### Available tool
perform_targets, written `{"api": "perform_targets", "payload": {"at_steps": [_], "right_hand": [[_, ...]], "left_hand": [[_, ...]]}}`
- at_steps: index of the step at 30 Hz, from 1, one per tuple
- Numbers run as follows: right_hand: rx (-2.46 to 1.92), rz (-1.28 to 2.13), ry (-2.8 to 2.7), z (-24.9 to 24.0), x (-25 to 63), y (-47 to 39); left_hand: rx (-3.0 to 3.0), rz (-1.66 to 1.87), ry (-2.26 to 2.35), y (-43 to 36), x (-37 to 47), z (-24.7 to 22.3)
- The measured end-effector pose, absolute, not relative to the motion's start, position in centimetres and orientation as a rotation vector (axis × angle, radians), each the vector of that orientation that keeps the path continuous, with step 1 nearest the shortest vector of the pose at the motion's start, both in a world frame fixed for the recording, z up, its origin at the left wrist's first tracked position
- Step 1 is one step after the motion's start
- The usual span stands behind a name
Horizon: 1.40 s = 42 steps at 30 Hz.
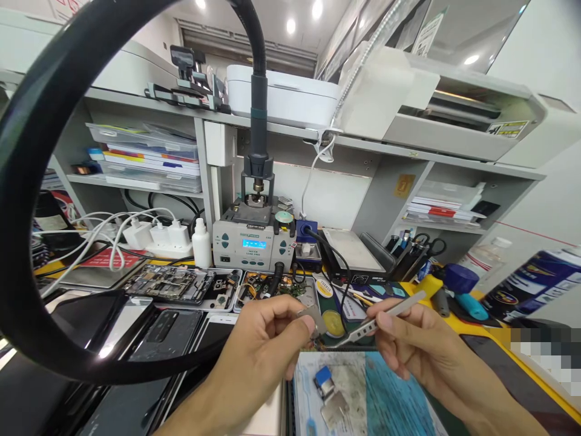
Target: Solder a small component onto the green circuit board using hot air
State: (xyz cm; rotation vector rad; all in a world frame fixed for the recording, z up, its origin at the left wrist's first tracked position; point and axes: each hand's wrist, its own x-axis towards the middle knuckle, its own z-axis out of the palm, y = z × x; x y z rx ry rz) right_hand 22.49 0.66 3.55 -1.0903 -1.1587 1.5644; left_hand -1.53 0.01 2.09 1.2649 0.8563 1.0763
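Note:
My left hand [272, 339] pinches a small flat metal plate [314, 320] between thumb and fingers, above the top edge of a blue and grey work mat [390, 393]. Metal tweezers [385, 319] are held in my right hand [408, 333], their tip pointing left and down, close to small orange parts under the plate. Whether the tip touches them I cannot tell. On the mat lie a small blue-topped part [324, 376] and a silver metal piece [334, 409].
A thick black hose [22, 151] loops across the left side. Phones [154, 345] lie at the left, with circuit boards [167, 283] behind them. A grey station with a lit display [247, 242] stands at the back. Bottles [531, 284] and a yellow-handled tool [429, 283] are at the right.

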Motion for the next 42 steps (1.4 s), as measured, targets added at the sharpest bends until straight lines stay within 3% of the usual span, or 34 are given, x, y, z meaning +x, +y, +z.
{"api": "perform_targets", "payload": {"at_steps": [18, 42], "right_hand": [[-1.101, 1.56, -1.117, 2.7, 22.1, 0.3], [-1.097, 1.456, -1.099, 3.7, 21.8, -0.7]], "left_hand": [[1.52, 1.162, 0.942, -0.5, -1.7, 1.3], [1.3, 0.991, 0.883, 0.0, -1.6, 1.6]]}}
